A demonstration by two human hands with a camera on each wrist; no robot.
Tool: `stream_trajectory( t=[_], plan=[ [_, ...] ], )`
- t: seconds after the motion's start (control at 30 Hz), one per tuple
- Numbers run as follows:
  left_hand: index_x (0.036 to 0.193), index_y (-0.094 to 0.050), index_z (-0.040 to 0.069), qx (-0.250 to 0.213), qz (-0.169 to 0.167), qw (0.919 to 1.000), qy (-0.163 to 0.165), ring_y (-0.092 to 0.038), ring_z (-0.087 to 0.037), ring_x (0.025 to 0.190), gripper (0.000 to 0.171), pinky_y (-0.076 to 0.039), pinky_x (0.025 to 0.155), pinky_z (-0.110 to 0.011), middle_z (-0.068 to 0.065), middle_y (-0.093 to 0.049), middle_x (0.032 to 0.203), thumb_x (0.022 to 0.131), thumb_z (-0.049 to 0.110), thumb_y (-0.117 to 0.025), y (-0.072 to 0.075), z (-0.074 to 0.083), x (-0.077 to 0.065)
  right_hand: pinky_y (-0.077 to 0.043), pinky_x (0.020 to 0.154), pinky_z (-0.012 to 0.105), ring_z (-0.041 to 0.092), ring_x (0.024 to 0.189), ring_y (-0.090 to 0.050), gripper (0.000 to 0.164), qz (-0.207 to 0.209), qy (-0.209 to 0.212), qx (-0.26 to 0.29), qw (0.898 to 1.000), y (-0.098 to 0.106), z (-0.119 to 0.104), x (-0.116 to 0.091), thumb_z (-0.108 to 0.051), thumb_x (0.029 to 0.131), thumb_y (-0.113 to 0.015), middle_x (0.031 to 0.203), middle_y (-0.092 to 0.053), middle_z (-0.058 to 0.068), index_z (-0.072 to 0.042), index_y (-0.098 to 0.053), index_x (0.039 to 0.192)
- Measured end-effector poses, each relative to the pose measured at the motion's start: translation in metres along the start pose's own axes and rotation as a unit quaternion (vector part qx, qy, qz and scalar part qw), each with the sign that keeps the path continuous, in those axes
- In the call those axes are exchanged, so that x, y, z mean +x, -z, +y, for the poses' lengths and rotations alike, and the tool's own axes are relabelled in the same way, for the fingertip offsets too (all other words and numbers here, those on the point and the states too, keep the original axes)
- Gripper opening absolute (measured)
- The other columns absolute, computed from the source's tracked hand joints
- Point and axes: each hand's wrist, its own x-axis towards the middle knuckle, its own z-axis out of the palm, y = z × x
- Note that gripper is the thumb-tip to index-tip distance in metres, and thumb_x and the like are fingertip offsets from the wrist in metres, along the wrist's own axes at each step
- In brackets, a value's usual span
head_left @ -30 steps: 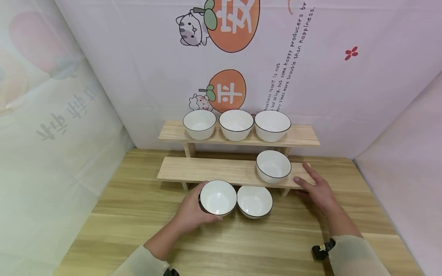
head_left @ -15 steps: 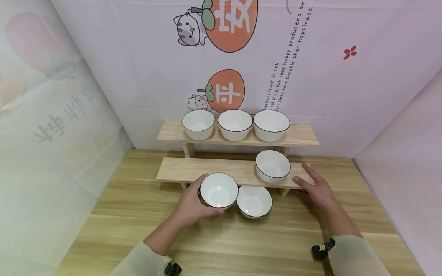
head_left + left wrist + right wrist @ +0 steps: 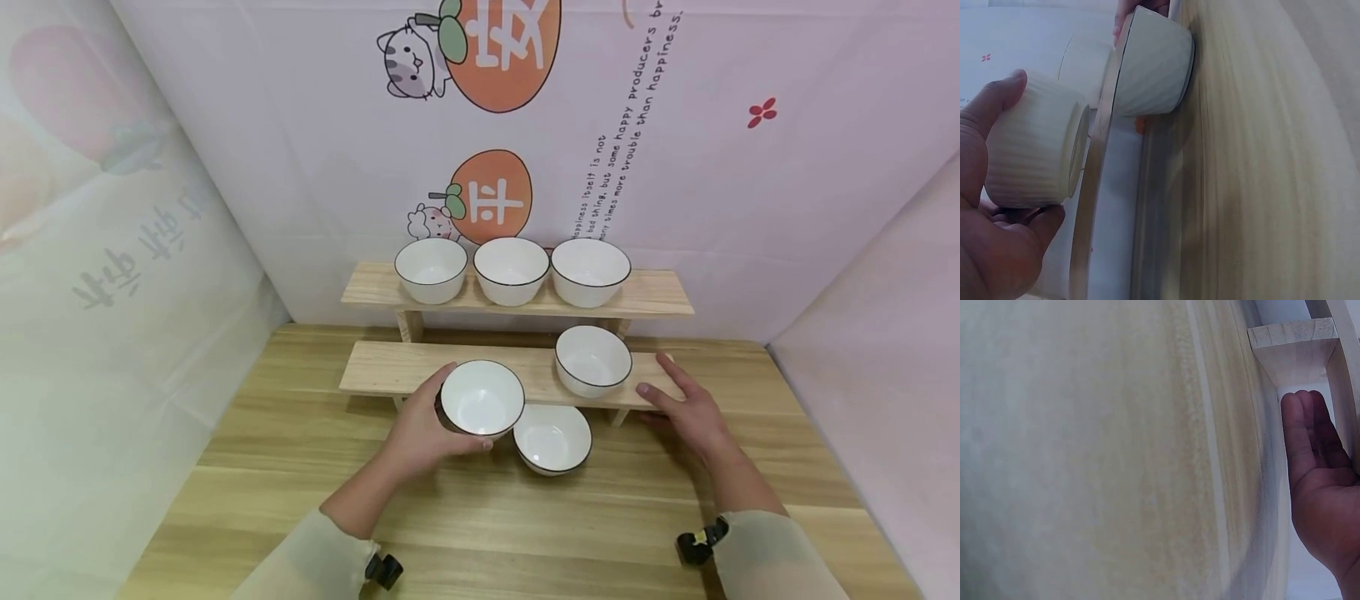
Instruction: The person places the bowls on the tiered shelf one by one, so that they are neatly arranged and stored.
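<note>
My left hand (image 3: 420, 437) grips a white bowl (image 3: 483, 400) with a dark rim, thumb on the near side. In the left wrist view this ribbed bowl (image 3: 1035, 147) is off the table, beside the shelf's front edge. Another white bowl (image 3: 553, 440) stands on the table just right of it, partly under the lower board. My right hand (image 3: 697, 417) holds the right end of the lower shelf board (image 3: 450, 368); two digits lie on top. In the right wrist view its other fingers (image 3: 1297, 434) extend underneath. One more bowl (image 3: 593, 362) sits on that board's right part.
On the upper board (image 3: 660, 296) three matching bowls (image 3: 512, 271) stand in a row. A wooden leg (image 3: 1294, 353) supports the shelf. Printed cloth (image 3: 697, 183) walls in the wooden table (image 3: 585, 542) at the back and sides. The lower board's left part is bare.
My left hand has lifted its bowl from beside the other table bowl, up and slightly right toward the lower board. My right hand has stayed on the board's end.
</note>
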Motion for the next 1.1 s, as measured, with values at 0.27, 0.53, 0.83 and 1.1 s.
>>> stream_trajectory(
  t=[0.27, 0.53, 0.83, 1.1],
  plan=[
    [0.149, -0.051, 0.029, -0.003, 0.001, 0.9997, -0.023, -0.058, -0.016, 0.126, 0.107, -0.046, 0.107, -0.048, 0.006, -0.060, 0.137, 0.057, 0.038, -0.105, -0.002, 0.003, 0.015, -0.029, 0.119, 0.060, 0.044, 0.152, -0.025, 0.099, 0.001, -0.001, -0.008, 1.000, 0.001, -0.001, -0.001, -0.062, 0.092, -0.071, 0.173, -0.004, 0.017, -0.039, -0.010, 0.167],
    [0.146, -0.053, 0.028, -0.016, -0.001, 0.9991, -0.040, -0.057, -0.015, 0.127, 0.101, -0.046, 0.108, -0.051, 0.010, -0.060, 0.136, 0.059, 0.038, -0.104, -0.006, 0.001, 0.029, -0.041, 0.115, 0.043, 0.041, 0.147, -0.036, 0.097, 0.000, 0.001, -0.009, 1.000, 0.001, -0.001, -0.002, -0.062, 0.092, -0.070, 0.172, -0.008, 0.019, -0.041, -0.011, 0.166],
    [0.161, -0.036, 0.013, -0.026, 0.009, 0.9996, 0.009, -0.050, -0.018, 0.138, 0.128, -0.040, 0.116, -0.044, 0.000, -0.048, 0.152, 0.057, 0.044, -0.103, -0.013, 0.001, 0.037, -0.055, 0.090, 0.021, 0.041, 0.141, -0.043, 0.096, -0.004, 0.002, 0.016, 1.000, 0.001, 0.001, 0.000, -0.055, 0.095, -0.071, 0.171, -0.006, 0.023, -0.035, -0.011, 0.167],
    [0.161, -0.036, 0.011, -0.023, 0.013, 0.9996, 0.007, -0.048, -0.019, 0.139, 0.124, -0.038, 0.116, -0.044, -0.001, -0.049, 0.153, 0.061, 0.041, -0.103, -0.019, 0.002, 0.046, -0.050, 0.089, 0.015, 0.042, 0.144, -0.039, 0.094, -0.005, -0.008, 0.003, 1.000, 0.002, -0.003, 0.000, -0.052, 0.097, -0.070, 0.171, -0.007, 0.023, -0.035, -0.011, 0.167]
  ],
)
